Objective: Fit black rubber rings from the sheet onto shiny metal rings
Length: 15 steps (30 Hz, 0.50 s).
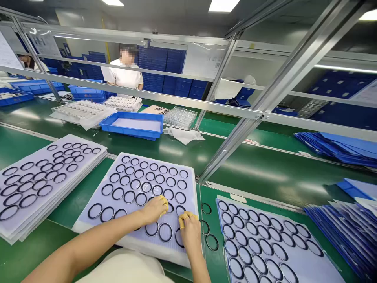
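Observation:
My left hand (pixel 153 210), yellow covers on its fingertips, is over the middle stack of white sheets (pixel 134 238). Its fingers are bent and close together; anything between them is hidden. A black ring (pixel 170 202) lies right beside those fingertips. To the right, my right hand (pixel 191 230) also wears yellow finger covers. Its thumb and fingers close at the lower rim of another black ring (pixel 180 206). Rows of similar rings lie flat on this stack, and my forearm and hands hide some of them.
Ringed sheet stacks lie left (pixel 85 173) and right (pixel 306 263). Several loose rings (pixel 212 235) rest on the green bench (pixel 210 184). A metal frame post (pixel 226 151) rises behind. Beyond are a blue tray (pixel 132 129) and a person (pixel 125 76). Blue sheets (pixel 338 232) are piled right.

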{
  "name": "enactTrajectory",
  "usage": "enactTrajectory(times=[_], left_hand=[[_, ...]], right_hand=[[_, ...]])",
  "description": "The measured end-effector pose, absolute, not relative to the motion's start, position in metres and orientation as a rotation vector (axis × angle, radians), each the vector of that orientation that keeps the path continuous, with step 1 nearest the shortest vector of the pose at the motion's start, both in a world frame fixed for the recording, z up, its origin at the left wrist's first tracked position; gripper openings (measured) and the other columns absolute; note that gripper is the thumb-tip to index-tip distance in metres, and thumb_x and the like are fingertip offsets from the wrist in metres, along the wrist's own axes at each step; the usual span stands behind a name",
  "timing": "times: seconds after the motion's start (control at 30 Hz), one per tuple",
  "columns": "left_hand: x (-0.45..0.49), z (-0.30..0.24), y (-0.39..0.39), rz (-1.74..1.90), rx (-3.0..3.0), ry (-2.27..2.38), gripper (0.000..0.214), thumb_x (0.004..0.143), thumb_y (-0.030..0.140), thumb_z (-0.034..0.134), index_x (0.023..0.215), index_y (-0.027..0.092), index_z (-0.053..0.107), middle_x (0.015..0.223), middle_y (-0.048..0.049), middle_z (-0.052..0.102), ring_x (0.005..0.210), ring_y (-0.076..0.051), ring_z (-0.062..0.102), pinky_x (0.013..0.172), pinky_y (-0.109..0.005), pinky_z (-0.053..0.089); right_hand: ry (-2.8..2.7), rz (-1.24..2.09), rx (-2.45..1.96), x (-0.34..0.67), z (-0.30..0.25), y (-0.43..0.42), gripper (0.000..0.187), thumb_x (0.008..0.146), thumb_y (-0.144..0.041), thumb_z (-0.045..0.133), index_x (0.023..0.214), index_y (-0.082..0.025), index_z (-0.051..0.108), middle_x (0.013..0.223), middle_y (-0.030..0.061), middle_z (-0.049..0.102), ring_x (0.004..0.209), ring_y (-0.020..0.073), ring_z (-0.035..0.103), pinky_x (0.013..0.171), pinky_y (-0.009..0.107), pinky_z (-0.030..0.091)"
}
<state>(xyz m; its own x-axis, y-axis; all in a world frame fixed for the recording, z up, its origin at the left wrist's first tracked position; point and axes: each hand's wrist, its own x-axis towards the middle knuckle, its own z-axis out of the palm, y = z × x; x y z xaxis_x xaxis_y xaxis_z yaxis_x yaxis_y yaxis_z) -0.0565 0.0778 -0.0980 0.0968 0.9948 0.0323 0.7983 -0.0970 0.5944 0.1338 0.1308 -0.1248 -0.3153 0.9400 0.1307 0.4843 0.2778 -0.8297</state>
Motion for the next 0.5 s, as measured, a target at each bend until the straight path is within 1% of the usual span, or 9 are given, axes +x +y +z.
enactTrajectory(times=[0.07, 0.13, 0.2, 0.27, 0.3, 0.37, 0.43, 0.5], left_hand=[[-0.057, -0.085, 0.07, 0.74, 1.812, 1.796, 0.015, 0.088, 0.014, 0.048, 0.096, 0.015, 0.061, 0.094, -0.0082, 0.064, 0.093, -0.02, 0.056, 0.088, -0.037, 0.044], [-0.058, -0.069, 0.06, 0.871, 1.653, 1.827, 0.026, 0.093, 0.02, 0.038, 0.112, 0.015, 0.055, 0.094, -0.0082, 0.064, 0.087, -0.018, 0.058, 0.081, -0.034, 0.047], [-0.058, -0.051, 0.047, 0.971, 1.513, 1.795, 0.03, 0.095, 0.022, 0.033, 0.116, 0.014, 0.053, 0.093, -0.0082, 0.064, 0.082, -0.016, 0.06, 0.074, -0.03, 0.049], [-0.058, -0.03, 0.033, 1.036, 1.362, 1.683, 0.029, 0.093, 0.023, 0.036, 0.108, 0.013, 0.058, 0.09, -0.0077, 0.065, 0.076, -0.015, 0.06, 0.068, -0.026, 0.048], [-0.059, -0.02, 0.025, 1.064, 1.264, 1.594, 0.027, 0.091, 0.026, 0.041, 0.102, 0.013, 0.062, 0.087, -0.007, 0.065, 0.073, -0.014, 0.059, 0.066, -0.025, 0.047], [-0.06, 0.001, 0.011, 1.116, 1.071, 1.379, 0.026, 0.086, 0.034, 0.054, 0.093, 0.013, 0.066, 0.081, -0.0054, 0.063, 0.069, -0.013, 0.056, 0.064, -0.025, 0.045], [-0.061, 0.018, -0.001, 1.16, 0.952, 1.208, 0.031, 0.078, 0.043, 0.066, 0.084, 0.013, 0.067, 0.077, -0.0037, 0.06, 0.068, -0.013, 0.053, 0.065, -0.025, 0.043], [-0.063, 0.029, -0.011, 1.18, 0.92, 1.131, 0.037, 0.073, 0.049, 0.071, 0.076, 0.012, 0.066, 0.074, -0.0021, 0.057, 0.068, -0.012, 0.051, 0.066, -0.025, 0.041]], right_hand=[[-1.756, 1.062, -1.276, 0.138, -0.113, 0.126, 0.022, 0.076, -0.043, 0.058, 0.071, -0.022, 0.064, 0.083, 0.0113, 0.067, 0.085, 0.0312, 0.059, 0.083, 0.049, 0.044], [-1.604, 1.223, -1.25, 0.142, -0.095, 0.117, 0.032, 0.08, -0.051, 0.053, 0.079, -0.021, 0.061, 0.078, 0.0085, 0.066, 0.073, 0.0265, 0.061, 0.073, 0.046, 0.05], [-1.485, 1.372, -1.187, 0.143, -0.072, 0.104, 0.037, 0.084, -0.055, 0.048, 0.085, -0.021, 0.06, 0.08, 0.0063, 0.065, 0.068, 0.0224, 0.061, 0.064, 0.04, 0.053], [-1.335, 1.567, -1.085, 0.141, -0.046, 0.089, 0.036, 0.082, -0.056, 0.054, 0.087, -0.021, 0.062, 0.083, 0.0046, 0.065, 0.07, 0.0196, 0.061, 0.06, 0.035, 0.053], [-1.171, 1.751, -0.996, 0.139, -0.033, 0.082, 0.032, 0.078, -0.052, 0.063, 0.087, -0.022, 0.064, 0.083, 0.0041, 0.065, 0.071, 0.0188, 0.061, 0.061, 0.033, 0.053], [-0.938, 2.027, -0.849, 0.134, -0.011, 0.069, 0.027, 0.074, -0.045, 0.073, 0.086, -0.021, 0.069, 0.084, 0.0041, 0.067, 0.073, 0.0168, 0.06, 0.063, 0.029, 0.053], [-0.836, 2.169, -0.778, 0.129, 0.004, 0.059, 0.024, 0.072, -0.039, 0.077, 0.085, -0.02, 0.071, 0.084, 0.0039, 0.067, 0.072, 0.0149, 0.059, 0.062, 0.026, 0.052], [-0.831, 2.242, -0.746, 0.125, 0.014, 0.051, 0.021, 0.072, -0.037, 0.077, 0.085, -0.02, 0.072, 0.082, 0.0033, 0.066, 0.068, 0.0133, 0.057, 0.061, 0.025, 0.051]])
